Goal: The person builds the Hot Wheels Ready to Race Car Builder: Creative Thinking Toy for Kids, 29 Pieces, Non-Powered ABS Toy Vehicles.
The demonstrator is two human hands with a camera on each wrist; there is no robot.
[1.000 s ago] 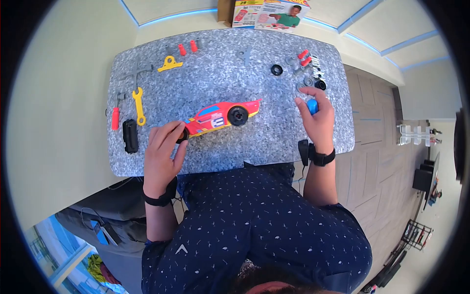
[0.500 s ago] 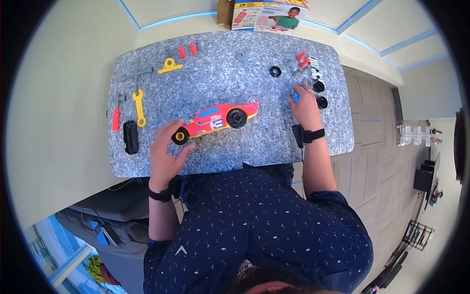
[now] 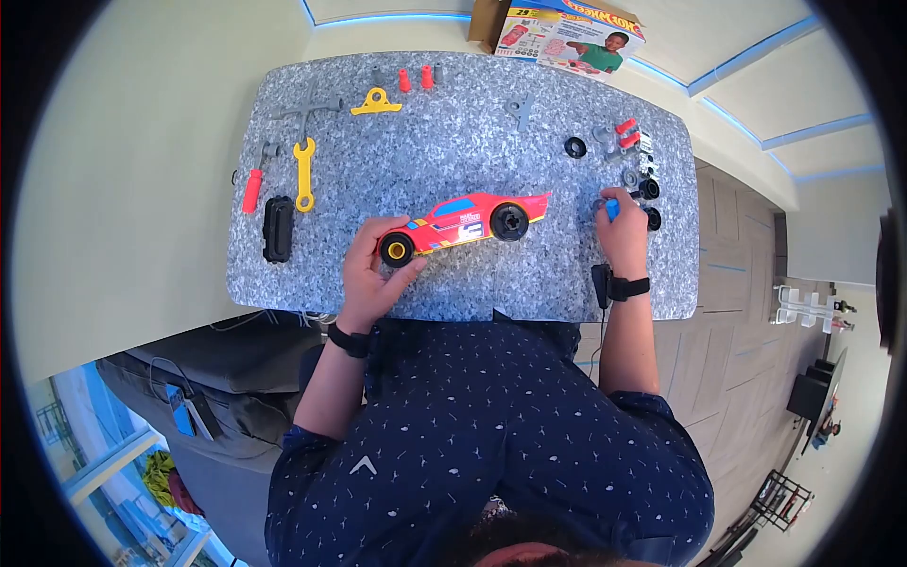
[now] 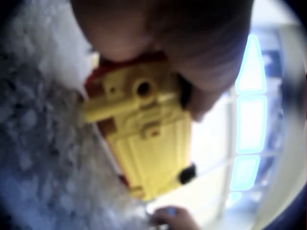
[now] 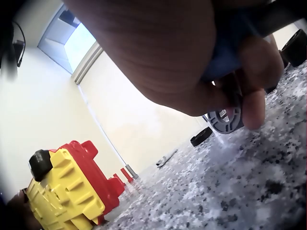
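A red toy car (image 3: 463,220) lies on its side on the speckled table, black wheels facing up. My left hand (image 3: 371,274) grips its front end, fingers and thumb around the front wheel (image 3: 397,249). The yellow underside (image 4: 153,148) of the car fills the middle of the left wrist view. At the right side of the table, my right hand (image 3: 624,244) pinches a grey slotted ring (image 5: 225,123) just above the surface. A blue piece (image 3: 612,210) sits in the same hand, mostly hidden by the fingers.
Black wheels (image 3: 649,189), red pieces (image 3: 627,132) and small grey parts lie beyond my right hand. A loose black ring (image 3: 575,147) is farther in. On the left are a yellow wrench (image 3: 303,176), a red-handled tool (image 3: 252,191) and a black part (image 3: 278,230). A box (image 3: 572,38) stands behind.
My right hand has reached to the grey parts and taken up the grey ring, keeping the blue piece. My left fingers have shifted around the front wheel. The head view has swung.
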